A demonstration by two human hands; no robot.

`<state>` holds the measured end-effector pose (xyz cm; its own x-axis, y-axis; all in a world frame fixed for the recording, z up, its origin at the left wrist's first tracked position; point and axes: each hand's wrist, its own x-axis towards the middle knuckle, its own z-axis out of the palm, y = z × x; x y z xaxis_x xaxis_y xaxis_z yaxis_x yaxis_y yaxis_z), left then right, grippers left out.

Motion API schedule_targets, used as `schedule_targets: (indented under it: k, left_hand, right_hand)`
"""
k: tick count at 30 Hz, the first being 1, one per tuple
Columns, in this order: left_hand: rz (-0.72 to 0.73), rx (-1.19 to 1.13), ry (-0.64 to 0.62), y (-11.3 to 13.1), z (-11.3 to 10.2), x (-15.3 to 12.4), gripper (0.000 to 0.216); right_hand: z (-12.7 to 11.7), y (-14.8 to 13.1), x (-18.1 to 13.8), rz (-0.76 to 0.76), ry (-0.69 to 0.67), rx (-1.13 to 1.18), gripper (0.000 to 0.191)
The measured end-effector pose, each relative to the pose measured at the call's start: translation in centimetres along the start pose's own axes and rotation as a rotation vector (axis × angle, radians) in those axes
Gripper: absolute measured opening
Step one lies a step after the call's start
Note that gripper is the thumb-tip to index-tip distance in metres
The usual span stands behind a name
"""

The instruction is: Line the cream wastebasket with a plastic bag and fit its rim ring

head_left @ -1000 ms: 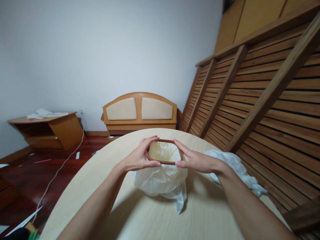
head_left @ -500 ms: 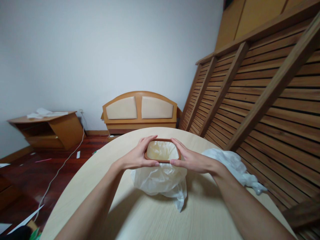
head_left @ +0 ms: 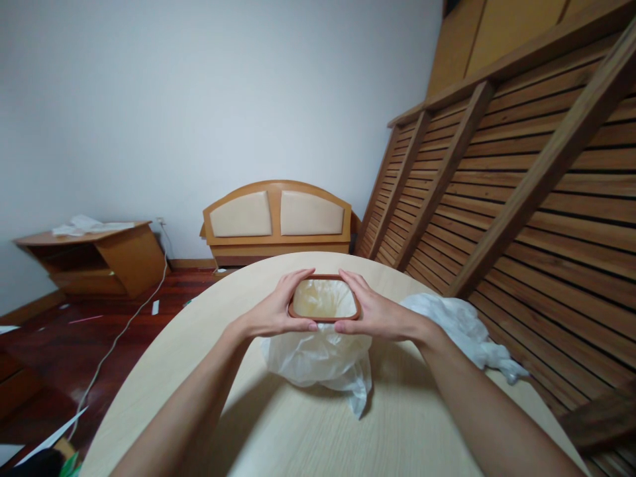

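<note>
We've got both hands on the rounded-rectangular brown frame (head_left: 325, 320), approx. mid-table, w/ the wood-grain round table (head_left: 318, 447) below. Our L hand (head_left: 278, 308) is curled round its L end, our R hand (head_left: 375, 311) round the R end: fingers at the far edge, thumbs along the near edge, both gripping. Vs. 1 sec ago, our R thumb has slid in twd the L one, so the gap btwn tips is narrower, & the frame has shifted a touch L & looks more level. The translucent white plastic bag (head_left: 318, 361) lines the opening & bulges out below the near edge, its loose corner pointing our way, abt same as before. So we'd call it a small re-seating of frame & grip, bag barely affected. Can't tell what's under the plastic, if anything. 2nd crumpled white bag (head_left: 447, 321) sits R, beyond our forearm, near the slatted wood panel (head_left: 546, 265).
</note>
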<state>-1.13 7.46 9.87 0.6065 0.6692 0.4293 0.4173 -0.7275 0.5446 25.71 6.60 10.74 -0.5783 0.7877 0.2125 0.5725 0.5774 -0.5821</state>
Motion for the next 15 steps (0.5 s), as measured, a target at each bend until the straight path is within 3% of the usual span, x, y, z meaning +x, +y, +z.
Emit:
schedule_targets:
  k: [5,12,15]
  left_hand:
    - [-0.035,-0.016,-0.038,-0.15,0.02,-0.1,0.102]
    - [-0.054,-0.019,-0.052,0.4,-0.22,0.01,0.084]
    - [-0.058,0.012,-0.057,0.45,-0.21,0.03,0.086]
  right_hand:
    - [0.07,0.49,0.02,-0.009,-0.011,-0.003,0.124]
    - [-0.1,0.28,-0.18,-0.002,-0.027,0.048,0.102]
    - [-0.14,-0.2,-0.26,0.037,-0.041,0.036,0.107]
